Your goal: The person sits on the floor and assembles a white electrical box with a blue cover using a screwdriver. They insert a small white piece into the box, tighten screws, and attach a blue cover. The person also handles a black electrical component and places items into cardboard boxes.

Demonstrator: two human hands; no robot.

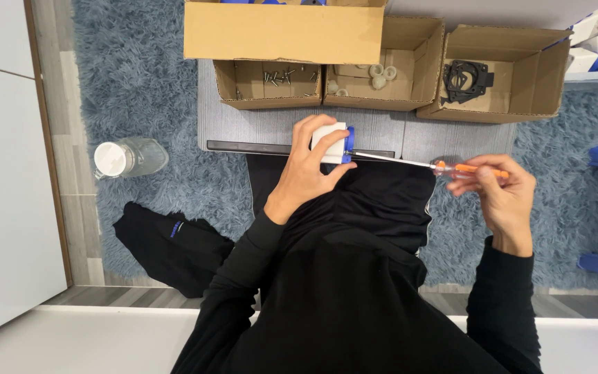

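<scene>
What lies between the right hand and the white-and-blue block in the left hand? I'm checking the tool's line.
In the head view, only the screwdriver spans it: orange handle in the right hand, metal shaft reaching the block held by the left hand.

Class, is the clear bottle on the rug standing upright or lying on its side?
Lying on its side: the clear bottle rests lengthwise on the rug, white cap pointing left.
</scene>
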